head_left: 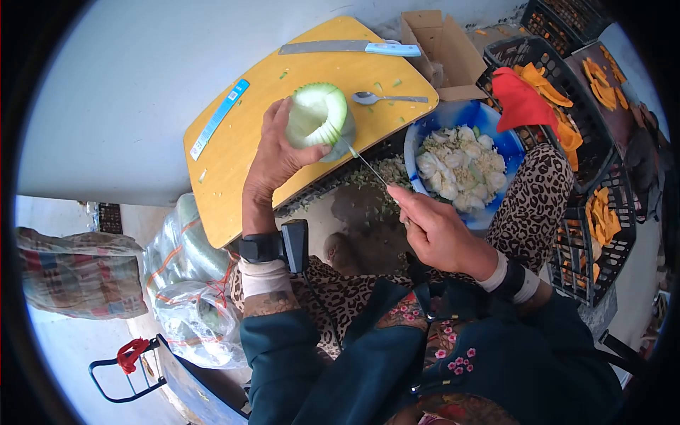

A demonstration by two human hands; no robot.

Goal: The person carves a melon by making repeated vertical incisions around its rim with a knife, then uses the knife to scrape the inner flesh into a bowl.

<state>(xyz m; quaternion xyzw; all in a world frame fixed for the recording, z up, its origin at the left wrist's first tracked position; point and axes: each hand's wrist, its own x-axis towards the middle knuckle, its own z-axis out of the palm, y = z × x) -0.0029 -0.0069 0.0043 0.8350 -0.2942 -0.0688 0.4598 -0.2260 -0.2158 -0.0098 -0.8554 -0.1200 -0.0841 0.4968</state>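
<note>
A hollowed pale green gourd (316, 117) with a notched rim stands at the near edge of the yellow table (262, 106). Around its left and near side my left hand (278, 152) is wrapped, thumb at the near rim. My right hand (435, 230) grips a thin metal tool (370, 168), whose far end reaches the gourd's lower right side beside a small green piece. The handle is hidden in my fingers. Right of the gourd lies a spoon (389, 98). A blue and white basin (416, 145) holds whitish scooped pulp and seeds (460, 166).
A large knife (340, 47) and a blue-white strip (219, 120) lie on the table. Behind stands a cardboard box (443, 53). Black crates (591, 134) with orange pieces and a red cloth (524, 99) are at right. Clear plastic bags (195, 304) sit at lower left.
</note>
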